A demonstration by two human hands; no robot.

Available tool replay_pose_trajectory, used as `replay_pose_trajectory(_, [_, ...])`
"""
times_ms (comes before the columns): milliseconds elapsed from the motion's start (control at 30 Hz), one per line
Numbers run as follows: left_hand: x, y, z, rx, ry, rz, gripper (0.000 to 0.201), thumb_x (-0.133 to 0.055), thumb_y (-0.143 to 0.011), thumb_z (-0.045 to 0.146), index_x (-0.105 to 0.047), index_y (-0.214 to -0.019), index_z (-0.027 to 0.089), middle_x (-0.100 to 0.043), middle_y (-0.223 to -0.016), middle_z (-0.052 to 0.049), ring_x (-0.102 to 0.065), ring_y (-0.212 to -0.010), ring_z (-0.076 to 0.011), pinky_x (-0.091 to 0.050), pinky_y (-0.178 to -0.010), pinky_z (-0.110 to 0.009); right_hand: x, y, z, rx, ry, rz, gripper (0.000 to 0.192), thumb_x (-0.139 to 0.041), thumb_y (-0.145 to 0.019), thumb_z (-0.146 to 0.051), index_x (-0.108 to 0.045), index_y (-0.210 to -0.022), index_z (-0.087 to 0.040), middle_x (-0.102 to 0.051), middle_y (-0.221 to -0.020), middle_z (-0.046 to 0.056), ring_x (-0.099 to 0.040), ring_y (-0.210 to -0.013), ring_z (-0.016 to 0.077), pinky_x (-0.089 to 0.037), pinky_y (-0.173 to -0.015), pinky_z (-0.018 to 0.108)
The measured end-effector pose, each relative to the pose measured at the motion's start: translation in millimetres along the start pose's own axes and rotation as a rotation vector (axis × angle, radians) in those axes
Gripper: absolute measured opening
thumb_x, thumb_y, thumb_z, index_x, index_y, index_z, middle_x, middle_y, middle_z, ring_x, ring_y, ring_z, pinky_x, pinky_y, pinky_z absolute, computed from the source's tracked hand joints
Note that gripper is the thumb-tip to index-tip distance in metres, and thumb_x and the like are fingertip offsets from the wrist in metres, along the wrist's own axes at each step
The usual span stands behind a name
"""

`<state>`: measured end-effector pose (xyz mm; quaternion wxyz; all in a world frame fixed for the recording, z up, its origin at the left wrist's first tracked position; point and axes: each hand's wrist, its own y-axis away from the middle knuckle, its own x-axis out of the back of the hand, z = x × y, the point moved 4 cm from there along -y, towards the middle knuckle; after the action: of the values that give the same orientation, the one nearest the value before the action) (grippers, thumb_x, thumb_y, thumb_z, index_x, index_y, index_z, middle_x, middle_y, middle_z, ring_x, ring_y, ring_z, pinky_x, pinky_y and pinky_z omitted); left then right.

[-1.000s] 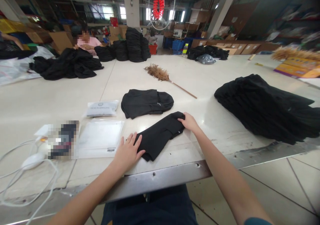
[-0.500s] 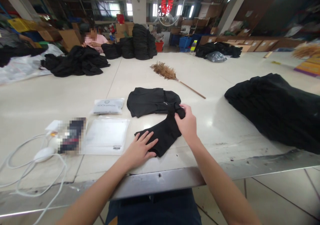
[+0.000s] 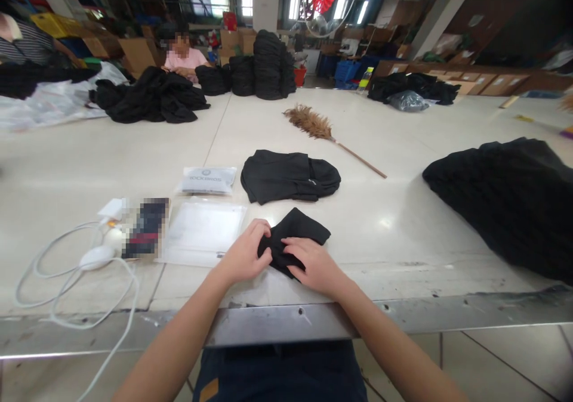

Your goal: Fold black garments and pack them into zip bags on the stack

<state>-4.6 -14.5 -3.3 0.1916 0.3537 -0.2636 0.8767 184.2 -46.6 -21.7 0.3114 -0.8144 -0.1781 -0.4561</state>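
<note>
Garment workshop: stacked black clothes point(image 3: 268, 65)

Two clear bags point(image 3: 203, 232) – one feather duster point(image 3: 313, 123) – two folded garments point(image 3: 290, 176).

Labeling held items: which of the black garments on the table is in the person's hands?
The small folded black garment at the near edge, pinched between left hand and right hand. The other black piles lie untouched, farther off.

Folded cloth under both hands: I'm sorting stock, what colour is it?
Plain black folded cloth, clearest in the head view.
</note>
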Motion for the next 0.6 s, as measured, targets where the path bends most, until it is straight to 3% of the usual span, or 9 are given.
replay_pose_trajectory(100, [-8.4,-1,5,-0.07,-0.031,-0.053,0.041,-0.047,-0.091,0.018,-0.055,-0.13,0.022,-0.048,-0.144,-0.01,-0.043,-0.131,-0.0254,-0.038,-0.111,-0.046,-1,0,-6,0.054,0.058,-0.093,0.044,-0.07,-0.083,-0.038,-0.063,-0.12,-0.017,-0.059,-0.136,0.017,-0.053,-0.127,0.0308,-0.044,-0.107,0.051])
replay_pose_trajectory(167, [-14.6,-2,4,-0.079,-0.099,-0.126,0.036,-0.043,-0.098,0.027,-0.059,-0.13,0.026,-0.052,-0.143,-0.007,-0.043,-0.131,-0.0256,-0.036,-0.111,-0.048,-5,2,-5,0.104,0.11,-0.121,0.043,-0.071,-0.082,-0.036,-0.064,-0.12,-0.016,-0.059,-0.135,0.017,-0.053,-0.127,0.0315,-0.043,-0.108,0.053])
replay_pose_trajectory(300, [-19.9,-4,4,-0.068,-0.244,-0.194,0.034,-0.043,-0.1,0.042,-0.072,-0.112,0.027,-0.067,-0.113,-0.006,-0.053,-0.11,-0.0245,-0.036,-0.103,-0.048,-1,15,2,0.164,0.21,-0.126,0.027,-0.06,-0.084,-0.012,-0.07,-0.108,-0.015,-0.063,-0.131,0.015,-0.055,-0.127,0.0292,-0.042,-0.11,0.053])
replay_pose_trajectory(367, [-21.5,-4,8,-0.07,-0.281,-0.182,0.037,-0.042,-0.101,0.043,-0.075,-0.101,0.026,-0.065,-0.093,-0.006,-0.054,-0.098,-0.0229,-0.036,-0.1,-0.047,10,25,6,0.132,0.221,-0.128,0.031,-0.058,-0.084,-0.011,-0.07,-0.113,-0.018,-0.061,-0.134,0.014,-0.054,-0.127,0.0289,-0.04,-0.111,0.055])
replay_pose_trajectory(433, [-25.0,-4,11,-0.067,-0.288,-0.161,0.037,-0.044,-0.1,0.042,-0.075,-0.094,0.024,-0.061,-0.086,-0.005,-0.052,-0.093,-0.0221,-0.037,-0.096,-0.045,23,32,7,0.093,0.178,-0.135,0.034,-0.06,-0.087,-0.019,-0.067,-0.12,-0.021,-0.059,-0.137,0.012,-0.054,-0.126,0.0285,-0.04,-0.11,0.055])
replay_pose_trajectory(533, [-32.2,-4,10,-0.052,-0.277,-0.112,0.028,-0.05,-0.098,0.036,-0.074,-0.091,0.023,-0.061,-0.096,-0.007,-0.051,-0.097,-0.0233,-0.038,-0.094,-0.045,35,31,11,0.045,0.045,-0.104,0.026,-0.058,-0.092,-0.03,-0.069,-0.115,-0.024,-0.067,-0.126,0.009,-0.061,-0.115,0.0254,-0.045,-0.105,0.049])
replay_pose_trajectory(600, [-35.8,-4,7,-0.049,-0.262,-0.083,0.019,-0.055,-0.096,0.031,-0.073,-0.095,0.024,-0.061,-0.108,-0.008,-0.05,-0.106,-0.0253,-0.039,-0.097,-0.047,39,19,22,-0.045,-0.036,0.008,0.021,-0.053,-0.096,-0.031,-0.071,-0.105,-0.024,-0.071,-0.109,0.008,-0.064,-0.104,0.0231,-0.049,-0.098,0.044])
